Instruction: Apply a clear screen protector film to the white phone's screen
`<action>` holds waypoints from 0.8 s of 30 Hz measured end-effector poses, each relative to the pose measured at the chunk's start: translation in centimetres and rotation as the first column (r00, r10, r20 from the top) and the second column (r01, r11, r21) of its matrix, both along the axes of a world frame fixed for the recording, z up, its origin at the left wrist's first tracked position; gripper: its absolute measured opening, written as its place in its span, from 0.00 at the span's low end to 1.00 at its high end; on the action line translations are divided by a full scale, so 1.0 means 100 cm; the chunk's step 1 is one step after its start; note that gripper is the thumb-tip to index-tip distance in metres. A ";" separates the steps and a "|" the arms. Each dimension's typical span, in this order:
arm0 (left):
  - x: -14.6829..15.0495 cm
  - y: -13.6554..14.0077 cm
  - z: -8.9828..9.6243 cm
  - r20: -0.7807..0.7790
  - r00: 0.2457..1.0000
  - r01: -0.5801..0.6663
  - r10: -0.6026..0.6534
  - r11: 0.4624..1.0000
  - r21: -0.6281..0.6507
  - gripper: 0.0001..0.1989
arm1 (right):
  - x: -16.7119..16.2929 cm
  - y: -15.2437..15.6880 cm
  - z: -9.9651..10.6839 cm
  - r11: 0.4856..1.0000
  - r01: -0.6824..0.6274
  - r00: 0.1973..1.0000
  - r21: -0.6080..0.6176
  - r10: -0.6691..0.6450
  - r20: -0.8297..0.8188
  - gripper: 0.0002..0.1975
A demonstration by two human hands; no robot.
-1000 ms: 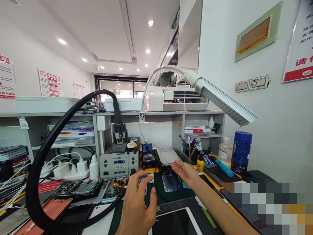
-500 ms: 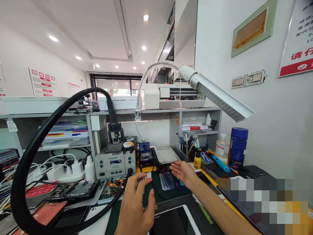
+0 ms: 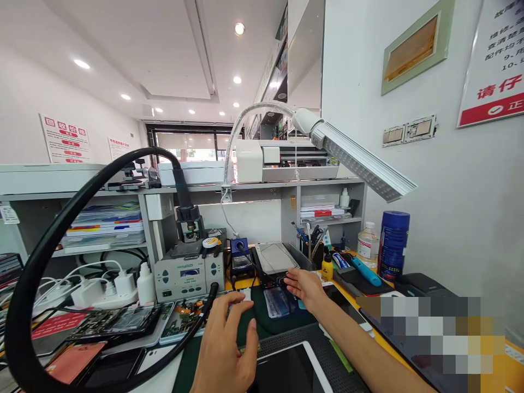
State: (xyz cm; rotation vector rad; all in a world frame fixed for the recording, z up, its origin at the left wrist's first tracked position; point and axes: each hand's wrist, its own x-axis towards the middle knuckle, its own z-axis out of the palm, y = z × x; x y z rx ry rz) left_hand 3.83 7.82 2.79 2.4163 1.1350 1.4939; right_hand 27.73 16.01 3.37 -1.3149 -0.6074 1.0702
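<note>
Surrounding tablet: cluttered bench, white walls

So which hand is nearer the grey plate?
Right: right hand by the front edge of the grey plate; left hand closer to the camera, left of it.

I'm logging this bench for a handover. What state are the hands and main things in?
Left hand: open, fingers bent, nothing held
Right hand: open, fingers slightly curled, nothing visibly held
Tablet: flat, screen dark
Desk lamp: looks unlit
Ceiling light: lit
Yellow bottle: upright, capped
Clear bottle: upright, capped
Black hose: bent in a loop
</note>
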 end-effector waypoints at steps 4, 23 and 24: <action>0.000 0.001 -0.001 -0.001 1.000 0.014 -0.014 1.000 -0.026 0.12 | 0.001 0.001 0.000 0.999 0.003 0.987 0.049 -0.011 0.160 0.17; 0.001 0.001 -0.002 -0.003 0.998 0.067 -0.068 0.995 -0.075 0.11 | 0.002 -0.006 -0.005 0.949 -0.102 -0.026 0.298 -0.302 0.953 0.11; 0.001 0.001 -0.002 -0.005 0.997 0.071 -0.072 0.994 -0.085 0.11 | 0.002 -0.007 -0.005 0.953 -0.120 -0.077 0.278 -0.288 0.955 0.11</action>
